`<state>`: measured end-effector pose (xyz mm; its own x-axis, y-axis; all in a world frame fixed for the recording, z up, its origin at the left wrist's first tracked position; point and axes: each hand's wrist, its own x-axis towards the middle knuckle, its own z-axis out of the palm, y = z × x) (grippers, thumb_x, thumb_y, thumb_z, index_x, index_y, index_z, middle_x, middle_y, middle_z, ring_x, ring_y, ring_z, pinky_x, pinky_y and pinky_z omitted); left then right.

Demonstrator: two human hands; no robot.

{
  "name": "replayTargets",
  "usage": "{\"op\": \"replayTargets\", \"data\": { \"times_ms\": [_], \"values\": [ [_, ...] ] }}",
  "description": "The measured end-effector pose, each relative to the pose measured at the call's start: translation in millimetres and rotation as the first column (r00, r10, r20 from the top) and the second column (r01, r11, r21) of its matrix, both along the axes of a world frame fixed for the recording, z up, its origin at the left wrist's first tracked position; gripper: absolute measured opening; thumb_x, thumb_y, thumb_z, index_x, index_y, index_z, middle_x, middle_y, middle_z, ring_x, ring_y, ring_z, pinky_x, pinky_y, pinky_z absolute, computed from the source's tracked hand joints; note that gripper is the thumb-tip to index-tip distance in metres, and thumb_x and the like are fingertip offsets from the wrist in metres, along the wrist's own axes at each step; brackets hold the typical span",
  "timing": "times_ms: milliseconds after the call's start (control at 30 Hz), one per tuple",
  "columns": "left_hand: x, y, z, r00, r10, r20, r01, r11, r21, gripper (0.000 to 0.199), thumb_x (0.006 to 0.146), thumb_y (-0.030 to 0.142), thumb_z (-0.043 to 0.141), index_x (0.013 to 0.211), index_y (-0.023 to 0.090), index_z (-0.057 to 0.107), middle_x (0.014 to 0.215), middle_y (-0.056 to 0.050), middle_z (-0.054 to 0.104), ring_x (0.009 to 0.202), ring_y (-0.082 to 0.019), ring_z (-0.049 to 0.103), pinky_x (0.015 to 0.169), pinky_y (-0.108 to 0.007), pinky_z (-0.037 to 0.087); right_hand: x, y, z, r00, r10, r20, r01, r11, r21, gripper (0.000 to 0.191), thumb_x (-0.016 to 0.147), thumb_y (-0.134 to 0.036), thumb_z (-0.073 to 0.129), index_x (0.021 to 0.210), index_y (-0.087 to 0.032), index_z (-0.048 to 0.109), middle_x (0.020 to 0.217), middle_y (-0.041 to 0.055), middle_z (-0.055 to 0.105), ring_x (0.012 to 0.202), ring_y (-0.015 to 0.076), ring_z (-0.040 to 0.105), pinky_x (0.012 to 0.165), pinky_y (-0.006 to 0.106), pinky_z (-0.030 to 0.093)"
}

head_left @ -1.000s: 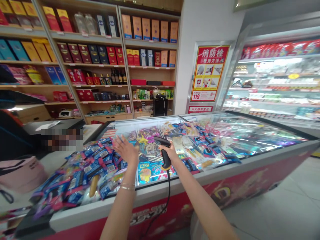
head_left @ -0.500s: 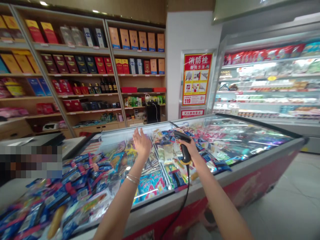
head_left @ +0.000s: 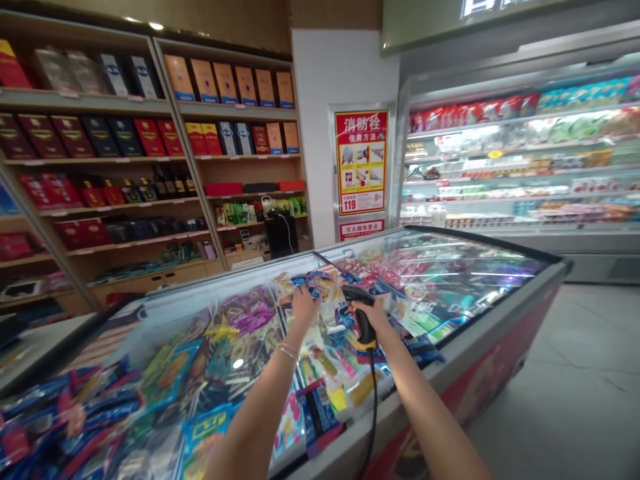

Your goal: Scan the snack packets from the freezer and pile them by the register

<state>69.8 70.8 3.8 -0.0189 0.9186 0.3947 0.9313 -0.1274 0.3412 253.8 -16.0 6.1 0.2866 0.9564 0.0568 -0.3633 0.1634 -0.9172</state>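
While the right hand (head_left: 374,317) grips a barcode scanner (head_left: 363,322), the left hand (head_left: 304,305) touches freezer packets (head_left: 325,340).

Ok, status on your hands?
Right hand gripping corded barcode scanner. Left hand on packets in chest freezer. Cord hanging over freezer rim.

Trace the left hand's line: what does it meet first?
The left hand looks set to meet the foil snack packets just ahead of it; depth is unclear, so it may already be touching them.
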Motion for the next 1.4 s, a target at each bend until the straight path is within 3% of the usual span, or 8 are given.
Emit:
{"op": "replayTargets", "data": {
  "times_ms": [167,333,467,600,733,933,1167,1400],
  "values": [
    [-3,6,7.1,0.997,-0.027,-0.074,0.019,0.994,-0.108,0.043,0.082,0.035,0.056,0.114,0.007,0.057,0.109,-0.026,0.065,0.114,-0.036,0.057,0.093,-0.043,0.042,-1,2,-0.9,1.000,0.011,0.024,-0.010,0.997,-0.071,0.039,0.063,-0.020,0.073,0.088,-0.024,0.044,0.056,0.0005,0.068,0.039,0.0156,0.057,0.035,0.024,0.045],
    [-16,-1,26.8,0.994,-0.089,-0.060,0.079,0.985,-0.154,0.042,0.071,0.031,0.066,0.108,0.012,0.065,0.105,-0.021,0.069,0.105,-0.034,0.063,0.088,-0.038,0.046,1,-6,14.4,0.996,0.021,0.082,-0.014,0.997,-0.081,0.040,0.062,-0.020,0.075,0.089,-0.022,0.046,0.057,0.0002,0.068,0.039,0.0149,0.057,0.035,0.024,0.044],
    [-52,-20,53.0,0.995,-0.077,-0.064,0.072,0.994,-0.079,0.047,0.069,0.028,0.067,0.115,0.016,0.065,0.106,-0.015,0.070,0.103,-0.029,0.064,0.087,-0.034,0.047,-7,-14,39.3,0.979,0.096,0.181,-0.097,0.995,-0.002,0.049,0.059,-0.024,0.078,0.095,-0.024,0.045,0.057,-0.0060,0.064,0.039,0.0152,0.058,0.036,0.024,0.045],
    [-107,-54,69.3,0.995,-0.089,-0.042,0.092,0.994,0.058,0.050,0.072,0.032,0.066,0.119,0.017,0.064,0.106,-0.012,0.071,0.100,-0.027,0.065,0.089,-0.033,0.048,-47,-28,60.0,0.925,0.184,0.331,-0.230,0.968,0.104,0.055,0.063,-0.028,0.077,0.106,-0.026,0.043,0.063,-0.0076,0.063,0.041,0.0150,0.059,0.041,0.027,0.049],
    [-158,-83,63.5,0.996,-0.090,0.015,0.089,0.995,0.054,0.048,0.070,0.030,0.066,0.117,0.017,0.065,0.109,-0.009,0.071,0.100,-0.025,0.065,0.090,-0.031,0.048,-98,-47,64.2,0.818,0.275,0.506,-0.374,0.921,0.104,0.050,0.068,-0.027,0.072,0.110,-0.027,0.045,0.071,-0.0055,0.064,0.041,0.0137,0.058,0.043,0.028,0.050],
    [-207,-104,41.0,0.997,-0.079,0.004,0.078,0.992,0.095,0.046,0.068,0.026,0.067,0.113,0.019,0.068,0.103,-0.008,0.072,0.094,-0.022,0.067,0.087,-0.030,0.051,-140,-68,59.9,0.705,0.271,0.655,-0.412,0.908,0.068,0.044,0.068,-0.021,0.069,0.106,-0.026,0.047,0.071,-0.0056,0.062,0.043,0.0126,0.058,0.045,0.025,0.047],
    [-217,-123,31.2,1.000,-0.008,-0.007,0.008,0.996,0.089,0.049,0.067,0.022,0.066,0.116,0.020,0.067,0.103,-0.008,0.072,0.093,-0.022,0.067,0.087,-0.030,0.051,-151,-81,61.3,0.613,0.221,0.758,-0.385,0.922,0.043,0.041,0.069,-0.019,0.066,0.104,-0.024,0.047,0.068,-0.0066,0.061,0.044,0.0123,0.057,0.048,0.025,0.045],
    [-221,-138,41.3,0.999,-0.034,0.037,0.031,0.996,0.080,0.050,0.067,0.023,0.070,0.117,0.018,0.066,0.103,-0.009,0.071,0.095,-0.023,0.066,0.091,-0.031,0.050,-158,-93,71.8,0.556,0.181,0.811,-0.381,0.923,0.055,0.041,0.069,-0.018,0.066,0.104,-0.024,0.045,0.070,-0.0055,0.061,0.047,0.0137,0.058,0.054,0.027,0.047]
  ]
}}
